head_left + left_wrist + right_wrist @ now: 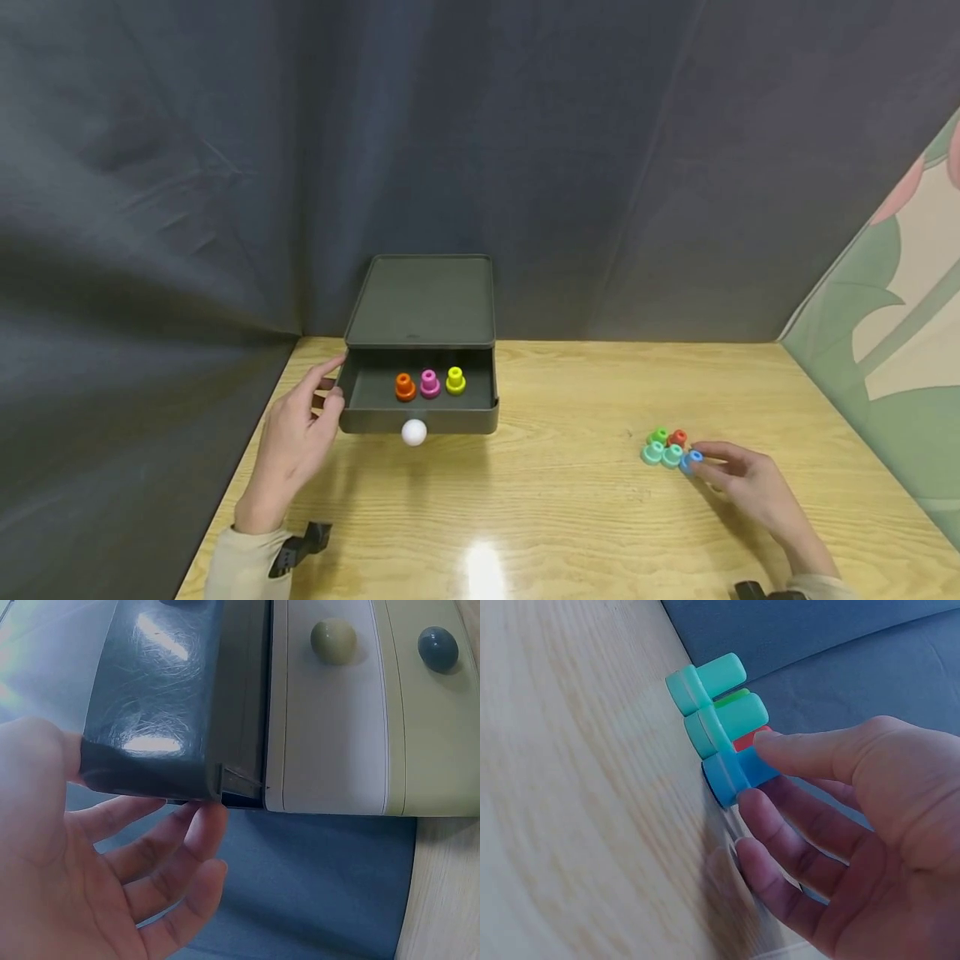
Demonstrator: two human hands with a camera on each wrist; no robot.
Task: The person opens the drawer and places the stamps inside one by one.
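Observation:
My left hand [300, 433] holds the left side of a pulled-out dark drawer [450, 422] near its front corner, thumb towards the front and fingers along the side. Inside the drawer stand an orange peg [405, 387], a pink peg [430, 384] and a yellow peg [455, 381], each with a wide round base. Far to the right, thumb and fingers of my right hand [750, 483] pinch a blue peg [731, 780] standing on the table. Beside it are two mint-green pegs [731, 718], a red peg [678, 437] and a green peg [658, 436].
Under the dark drawer, the left wrist view shows a white drawer [330, 727] and a yellow-green drawer [439, 742], each with a round knob. The cabinet's flat dark top [427, 300] stands before a dark curtain [600, 167]. A floral cloth [907, 333] borders the wooden table [555, 500] at right.

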